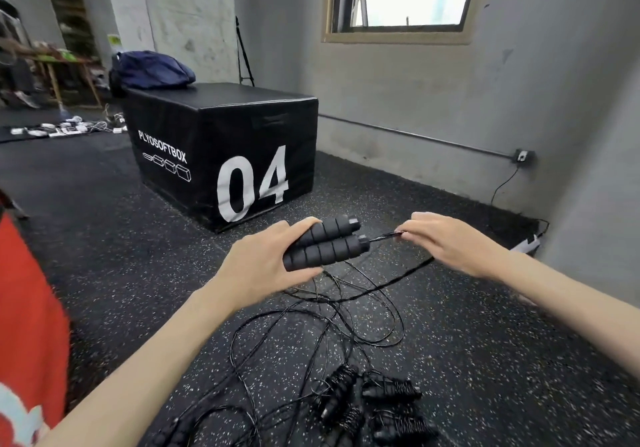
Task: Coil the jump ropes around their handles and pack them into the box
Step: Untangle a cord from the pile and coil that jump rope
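Now, from left to right:

Red cloth (27,308): it fills the left edge of the frame. It is blurred, and I cannot tell what it is.

Left hand (266,263): in the middle of the frame, its fingers are curled around the pair of foam handles (323,244) and hold them side by side, above the floor.

Risk at the handles: only the near ends are held. If the rope pulls sideways, I think the two handles could spread apart or turn in the grip, and the coil would then sit loose.

Loose cord (346,311): it lies in open loops on the floor (485,360), below the hands. Some loops cross each other, so a knot could form when the cord is pulled up.

Wound ropes (374,408): several coiled bundles lie at the bottom centre. The loose cord passes just beside them, so it could catch one and drag it.

Right hand (450,244): right of centre, it pinches the cord where it leaves the handle caps, and this short piece looks tight. If the hand lets it slacken, the first turns may slip off the end.

Packing box: I cannot see which box is meant. The black plyo box (225,148) at upper centre appears closed and solid.
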